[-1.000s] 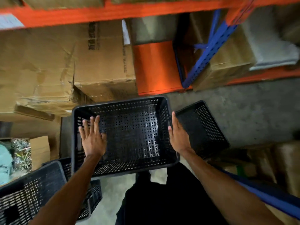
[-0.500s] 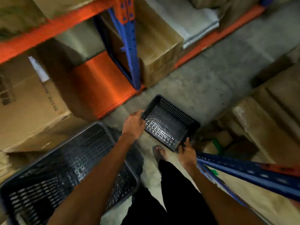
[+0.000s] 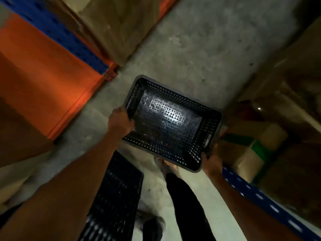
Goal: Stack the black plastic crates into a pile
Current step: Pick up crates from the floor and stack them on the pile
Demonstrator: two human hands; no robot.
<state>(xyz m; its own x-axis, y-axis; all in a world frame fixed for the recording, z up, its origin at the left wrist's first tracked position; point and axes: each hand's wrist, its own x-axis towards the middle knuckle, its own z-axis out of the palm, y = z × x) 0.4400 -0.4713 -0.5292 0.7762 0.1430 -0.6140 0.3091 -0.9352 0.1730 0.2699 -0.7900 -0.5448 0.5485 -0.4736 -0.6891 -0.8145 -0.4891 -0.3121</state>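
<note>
A black perforated plastic crate point(image 3: 171, 120) is in the middle of the view, open side up, tilted and held above the concrete floor. My left hand point(image 3: 120, 120) grips its left short rim. My right hand point(image 3: 211, 158) grips the near right corner rim. A second black crate point(image 3: 114, 197) stands on the floor below, at the lower centre, partly hidden behind my left forearm. The frame is blurred by motion.
An orange panel point(image 3: 43, 87) and a blue rack upright point(image 3: 69, 40) stand at the left, with cardboard boxes point(image 3: 119, 23) behind. A blue rack beam point(image 3: 260, 202) runs along the lower right, with boxes point(image 3: 250, 160) beyond. My legs and feet point(image 3: 167, 166) are below the crate.
My hands left the large crate, reached right to the smaller crate on the floor, and now grip both its ends. It is lifted and tilted; the view swung right.
</note>
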